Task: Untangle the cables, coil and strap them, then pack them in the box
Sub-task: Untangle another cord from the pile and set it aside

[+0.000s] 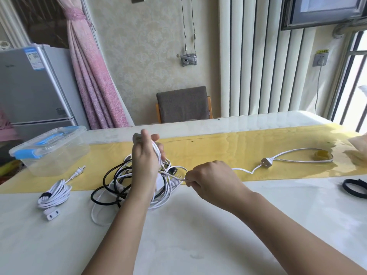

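Note:
A tangle of black and white cables lies in the middle of the table. My left hand is raised over it, shut on loops of a white cable with a grey plug end at my fingertips. My right hand pinches the same white cable just right of the tangle. That cable runs on to the right, past a white plug, and loops back on the yellow runner. A coiled, strapped white cable lies at the left. The clear plastic box with blue latches stands closed behind it.
Black straps lie near the table's right edge. A small yellowish object sits inside the cable's far loop. A crumpled bag is at the far right. A grey chair stands behind the table.

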Tool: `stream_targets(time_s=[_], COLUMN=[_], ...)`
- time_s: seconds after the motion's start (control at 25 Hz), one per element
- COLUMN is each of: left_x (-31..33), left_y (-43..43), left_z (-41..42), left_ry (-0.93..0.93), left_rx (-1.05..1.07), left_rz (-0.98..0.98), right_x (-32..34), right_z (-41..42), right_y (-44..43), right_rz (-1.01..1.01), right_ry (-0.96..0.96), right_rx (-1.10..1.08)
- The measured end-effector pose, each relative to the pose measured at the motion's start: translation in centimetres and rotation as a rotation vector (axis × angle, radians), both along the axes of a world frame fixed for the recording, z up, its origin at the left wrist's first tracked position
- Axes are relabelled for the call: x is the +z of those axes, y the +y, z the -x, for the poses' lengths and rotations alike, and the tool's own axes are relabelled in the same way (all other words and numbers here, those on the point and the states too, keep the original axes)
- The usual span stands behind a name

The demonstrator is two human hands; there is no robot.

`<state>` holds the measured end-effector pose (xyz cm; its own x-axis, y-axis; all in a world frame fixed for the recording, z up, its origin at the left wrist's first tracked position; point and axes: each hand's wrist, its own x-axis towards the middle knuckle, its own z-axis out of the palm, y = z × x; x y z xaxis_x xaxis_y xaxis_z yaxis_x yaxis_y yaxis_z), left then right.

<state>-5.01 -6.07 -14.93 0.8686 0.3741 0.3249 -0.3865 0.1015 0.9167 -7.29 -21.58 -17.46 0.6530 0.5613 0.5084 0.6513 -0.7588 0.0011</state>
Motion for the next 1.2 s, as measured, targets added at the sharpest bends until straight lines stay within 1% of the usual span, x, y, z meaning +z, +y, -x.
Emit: stream_targets(time_s=[0.08,0.12,0.2,0.24,0.28,0.32,0.48,0.56,0.64,0.68,0.76,0.84,0.88,0.92,1.0,1.12,1.2], left_x=[-0.9,-1.3,-1.9,-2.0,-1.9,-1.7,-0.9,-0.5,-0.2,-0.1,-0.1,0.2,0.5,0.6,0.7,0.2,0.0], left_y=[-0.1,0.0,0.3,0.2,0.0,-0.3,-1.2,-1.3,-1.1,-0.9,-0.5,-0.1,0.2,0.6,1.3,2.1,2.1], left_z=[-0.2,-0.4,-0.5,-0.4,0.0,0.3,2.2,2.8,2.8,2.6,2.3,2.1,2.1,2.0,1.6,0.7,0.3], left_ry=[-0.075,-0.095,-0.075,-0.040,0.010,0.077,0.377,0.474,0.565,0.576,0.498,0.362,0.274,0.187,0.075,0.013,-0.008], left_rx=[0.102,0.108,0.073,0.017,-0.075,-0.194,-0.751,-1.013,-1.303,-1.456,-1.729,-1.880,-1.892,-1.857,-1.708,-1.403,-1.119], left_rz=[-0.369,-0.512,-0.742,-0.818,-0.851,-0.845,-0.723,-0.617,-0.430,-0.313,-0.032,0.333,0.499,0.633,0.831,1.051,1.091], right_x=[0.1,0.1,0.8,1.2,1.5,1.8,3.1,3.4,3.3,3.0,2.6,1.9,1.5,1.2,0.6,0.3,0.3], right_z=[0.2,0.3,0.6,0.6,0.6,0.5,-0.2,-0.7,-1.2,-1.5,-1.9,-2.4,-2.6,-2.8,-3.0,-2.7,-2.3], right_y=[0.1,0.0,-0.5,-0.8,-1.2,-1.7,-3.9,-5.0,-5.8,-6.1,-6.3,-6.1,-5.9,-5.8,-5.4,-4.8,-4.1], right_rz=[-0.058,-0.094,-0.177,-0.212,-0.254,-0.302,-0.497,-0.577,-0.621,-0.625,-0.607,-0.557,-0.527,-0.496,-0.428,-0.284,-0.161], right_ry=[-0.066,-0.096,-0.135,-0.156,-0.186,-0.209,-0.279,-0.244,-0.177,-0.144,-0.078,-0.015,0.030,0.079,0.163,0.243,0.285], right_rx=[0.046,0.071,0.106,0.105,0.094,0.075,-0.071,-0.175,-0.270,-0.305,-0.350,-0.386,-0.412,-0.442,-0.478,-0.408,-0.316])
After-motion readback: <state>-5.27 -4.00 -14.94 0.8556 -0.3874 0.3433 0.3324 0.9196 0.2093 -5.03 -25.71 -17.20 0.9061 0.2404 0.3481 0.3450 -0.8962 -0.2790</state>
